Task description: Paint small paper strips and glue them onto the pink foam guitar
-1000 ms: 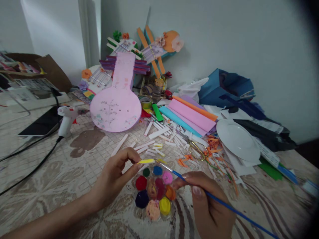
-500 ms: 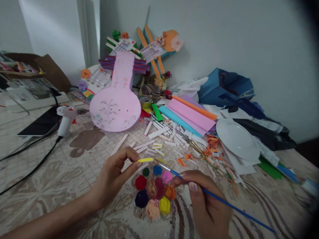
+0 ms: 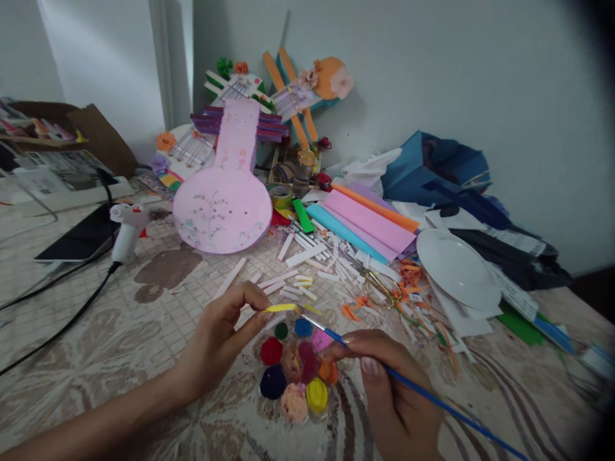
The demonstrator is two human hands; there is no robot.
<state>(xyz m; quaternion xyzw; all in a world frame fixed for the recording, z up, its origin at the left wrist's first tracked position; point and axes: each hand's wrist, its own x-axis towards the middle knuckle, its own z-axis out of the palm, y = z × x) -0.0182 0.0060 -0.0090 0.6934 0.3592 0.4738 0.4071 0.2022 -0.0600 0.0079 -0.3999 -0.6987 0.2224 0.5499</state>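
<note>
Yellow-painted paper strip [image 3: 282,308], thin, flat, level.

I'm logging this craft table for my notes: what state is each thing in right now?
Left hand: pinching a yellow strip.
Right hand: gripping a blue paintbrush, tip at the strip.
Paint palette: open, wells filled.
Glue gun: standing, cord attached.
White plate: bare, tilted on papers.
Scissors: lying among scraps.

Home craft corner: glue gun [image 3: 125,230], paint palette [image 3: 295,368], coloured foam sheets [image 3: 365,221], paper strips [image 3: 307,256].
</note>
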